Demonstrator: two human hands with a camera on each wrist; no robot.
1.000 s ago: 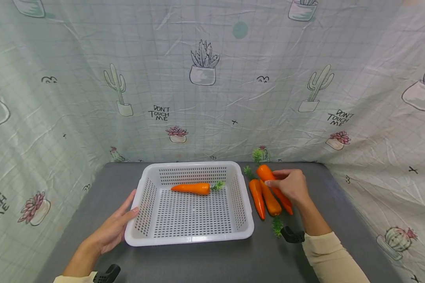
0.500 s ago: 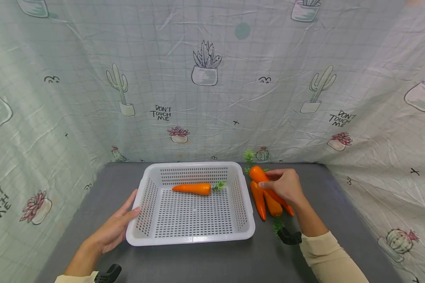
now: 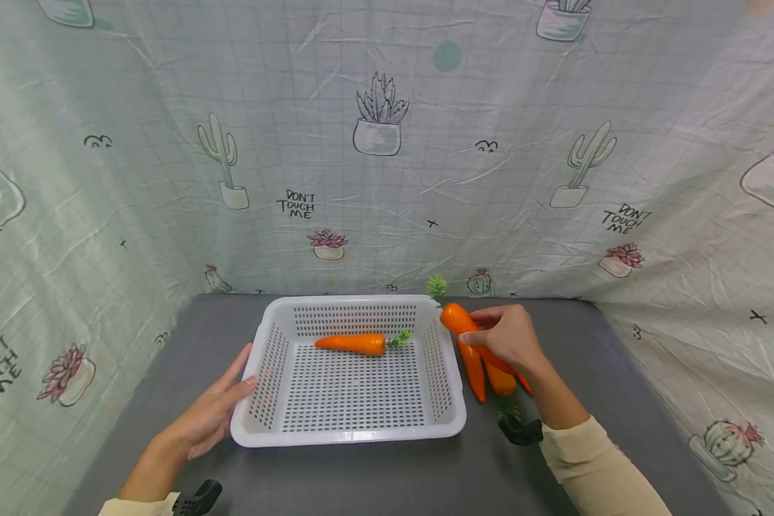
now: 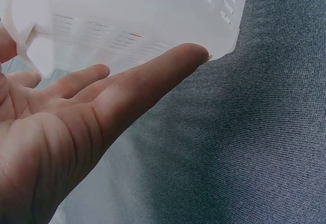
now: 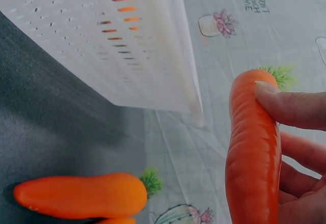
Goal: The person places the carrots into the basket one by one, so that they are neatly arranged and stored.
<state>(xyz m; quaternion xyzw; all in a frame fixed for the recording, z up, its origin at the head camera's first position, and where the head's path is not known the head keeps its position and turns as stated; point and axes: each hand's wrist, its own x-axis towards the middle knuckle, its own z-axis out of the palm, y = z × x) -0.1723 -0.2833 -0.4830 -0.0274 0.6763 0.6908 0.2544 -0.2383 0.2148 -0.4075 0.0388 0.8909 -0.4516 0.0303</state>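
Note:
My right hand (image 3: pixel 504 337) pinches an orange carrot (image 5: pixel 253 147) between thumb and fingers. The carrot's thick end, with a green leafy top, is raised beside the right rim of a white perforated plastic basket (image 3: pixel 348 436). Below and partly behind it lie two more carrots, one slim (image 3: pixel 473 373) and one thicker (image 3: pixel 499 380) with its leaves toward me. Inside the basket, a single carrot (image 3: pixel 350 344) lies crosswise, its leaves to the right. My left hand (image 3: pixel 203 417) rests against the basket's left side, its fingers fairly straight along the outer wall and its thumb at the rim.
A dark grey tabletop (image 3: pixel 335 480) lies under everything. Behind and at both sides hangs a pale sheet (image 3: pixel 387 193) printed with potted cacti. Black wrist bands (image 3: pixel 520 431) sit at both cuffs.
My right hand has moved left with the carrot, bringing its leafy end from above the other carrots to the basket's right rim. My left hand and the basket hold their place.

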